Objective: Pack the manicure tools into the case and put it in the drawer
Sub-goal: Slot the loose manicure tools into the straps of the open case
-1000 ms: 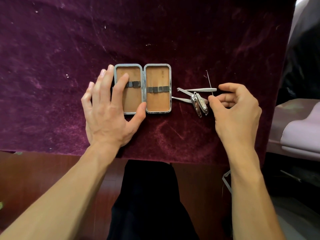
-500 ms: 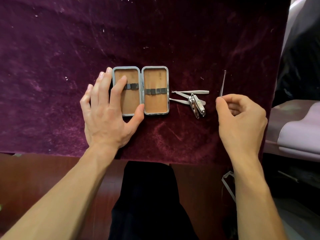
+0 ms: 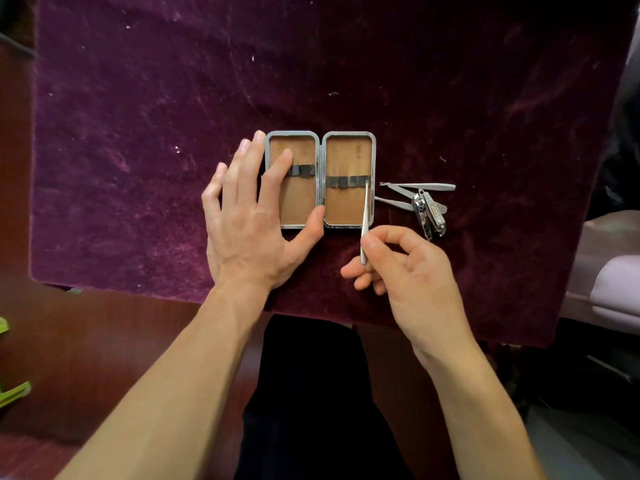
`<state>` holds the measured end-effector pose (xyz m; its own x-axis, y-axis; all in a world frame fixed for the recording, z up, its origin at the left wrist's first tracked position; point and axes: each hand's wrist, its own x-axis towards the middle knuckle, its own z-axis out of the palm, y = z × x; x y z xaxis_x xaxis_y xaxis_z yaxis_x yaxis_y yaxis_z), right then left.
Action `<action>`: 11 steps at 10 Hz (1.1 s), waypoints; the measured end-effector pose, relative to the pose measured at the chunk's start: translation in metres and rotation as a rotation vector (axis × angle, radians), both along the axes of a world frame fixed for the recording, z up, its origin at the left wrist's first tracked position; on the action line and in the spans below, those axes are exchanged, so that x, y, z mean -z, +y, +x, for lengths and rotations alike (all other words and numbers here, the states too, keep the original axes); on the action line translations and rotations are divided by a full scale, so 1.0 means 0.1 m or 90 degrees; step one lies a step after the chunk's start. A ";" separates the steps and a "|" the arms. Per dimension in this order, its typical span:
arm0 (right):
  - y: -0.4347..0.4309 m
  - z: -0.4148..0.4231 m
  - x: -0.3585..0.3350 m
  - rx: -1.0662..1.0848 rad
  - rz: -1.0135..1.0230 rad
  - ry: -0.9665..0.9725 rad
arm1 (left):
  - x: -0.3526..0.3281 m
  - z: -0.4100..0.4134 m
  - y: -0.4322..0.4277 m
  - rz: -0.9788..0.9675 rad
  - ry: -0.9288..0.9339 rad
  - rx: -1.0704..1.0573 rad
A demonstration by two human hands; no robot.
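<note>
An open metal case (image 3: 349, 209) with tan lining lies flat on the purple velvet cloth (image 3: 138, 150), a dark elastic strap across each half. My left hand (image 3: 256, 220) rests flat on the left half, fingers straight, thumb at the hinge. My right hand (image 3: 405, 271) pinches a thin metal tool (image 3: 364, 216), whose tip lies at the right end of the right half's strap. More metal tools (image 3: 415, 188) and two nail clippers (image 3: 429, 213) lie in a small pile just right of the case.
The velvet cloth covers a dark wooden table (image 3: 86, 341). Its front edge is near my body. A pale lilac cushion or seat (image 3: 616, 271) stands at the right. Green objects (image 3: 10, 393) show at the far left edge.
My right hand lifted the thin tool from right of the pile and carried it left to the case's right half. My left hand stayed on the left half.
</note>
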<state>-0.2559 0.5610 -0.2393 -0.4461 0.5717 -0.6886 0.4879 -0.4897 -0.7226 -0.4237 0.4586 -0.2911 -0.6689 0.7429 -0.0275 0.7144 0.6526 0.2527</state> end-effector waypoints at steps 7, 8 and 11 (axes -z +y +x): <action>-0.05 -0.07 0.10 0.076 0.020 -0.084 | 0.00 0.01 0.00 0.000 -0.002 -0.002; -0.05 -0.10 0.12 0.077 0.032 -0.098 | 0.00 0.01 0.00 -0.002 -0.001 0.000; -0.07 -0.20 0.13 0.114 0.059 -0.103 | 0.01 0.00 0.00 -0.003 0.002 0.002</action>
